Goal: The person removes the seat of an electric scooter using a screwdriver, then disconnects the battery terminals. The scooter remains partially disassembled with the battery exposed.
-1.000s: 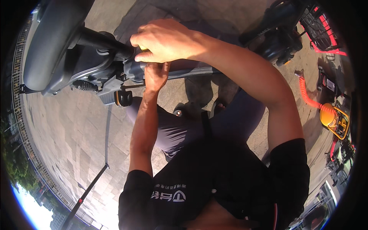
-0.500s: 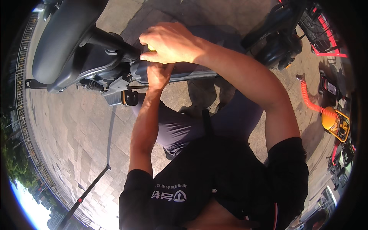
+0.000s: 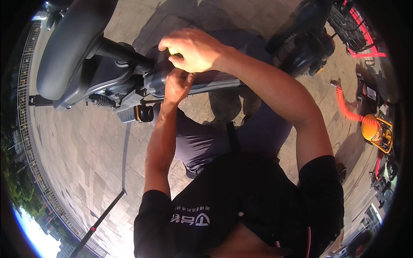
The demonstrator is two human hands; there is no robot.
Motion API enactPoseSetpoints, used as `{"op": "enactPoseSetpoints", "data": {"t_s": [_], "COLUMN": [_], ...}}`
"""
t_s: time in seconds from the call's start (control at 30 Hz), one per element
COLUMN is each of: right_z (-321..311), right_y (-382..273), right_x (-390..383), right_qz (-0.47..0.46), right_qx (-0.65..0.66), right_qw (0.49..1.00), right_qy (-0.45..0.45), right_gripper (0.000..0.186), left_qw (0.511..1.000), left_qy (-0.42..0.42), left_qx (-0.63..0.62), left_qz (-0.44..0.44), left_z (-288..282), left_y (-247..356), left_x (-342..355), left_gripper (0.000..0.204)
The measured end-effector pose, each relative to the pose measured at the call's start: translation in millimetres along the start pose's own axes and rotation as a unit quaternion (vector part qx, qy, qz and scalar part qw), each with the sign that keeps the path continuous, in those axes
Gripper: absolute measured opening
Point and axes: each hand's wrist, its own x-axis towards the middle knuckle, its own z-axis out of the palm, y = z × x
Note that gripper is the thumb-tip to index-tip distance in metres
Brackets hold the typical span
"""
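Observation:
An electric scooter (image 3: 81, 43) with a black seat stands across the far side in front of me. Over its dark footboard (image 3: 215, 81), my right hand (image 3: 195, 50) is curled around a yellow-handled tool (image 3: 173, 51). Only a bit of yellow shows between thumb and fingers; the rest of that tool is hidden. Just below and nearer to me, my left hand (image 3: 177, 86) is closed at the footboard's edge, its fingertips bent in under my right hand. Whatever those fingers hold cannot be seen.
To the right on the paving lie an orange coiled hose (image 3: 346, 107) and a yellow machine (image 3: 371, 127). Beyond them stands a red-framed vehicle with a black basket (image 3: 350, 30). A black pole (image 3: 101, 217) rises at the lower left. A pedal (image 3: 144, 113) juts out beside my left forearm.
My right hand has turned a little on the yellow-handled tool, its thumb shifting rightward, and slightly more yellow shows. My left hand stays in nearly the same place.

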Motion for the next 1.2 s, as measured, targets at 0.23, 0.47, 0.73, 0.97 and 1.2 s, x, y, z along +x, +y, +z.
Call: {"op": "enactPoseSetpoints", "data": {"t_s": [0.23,0.47,0.73,0.97,1.2], "right_z": [-27.9,-108.7,-168.2,-164.6,-157.9], "right_y": [0.9,13.8,45.0,64.0,69.2], "right_x": [-10.2,-57.9,-150.9,-174.6,-177.3], "right_qz": [0.043,0.087,0.199,0.229,0.221], "right_qx": [0.016,-0.055,-0.233,-0.213,-0.216], "right_qw": [0.999,0.991,0.945,0.941,0.941], "right_qy": [0.009,0.080,0.114,0.132,0.138], "right_gripper": [0.033,0.031,0.028,0.027,0.026], "left_qw": [0.998,0.996,0.995,0.994,0.996], "left_qy": [-0.061,-0.062,-0.056,-0.082,-0.062], "left_qx": [-0.013,0.067,0.075,0.065,0.059], "left_qz": [-0.013,0.007,0.037,0.035,0.039], "left_z": [3.8,10.2,37.1,69.7,68.9], "left_y": [-19.5,-27.2,-4.9,6.6,6.2], "left_x": [-2.6,-12.8,0.5,6.4,3.3], "left_gripper": [0.018,0.029,0.027,0.026,0.023]}}
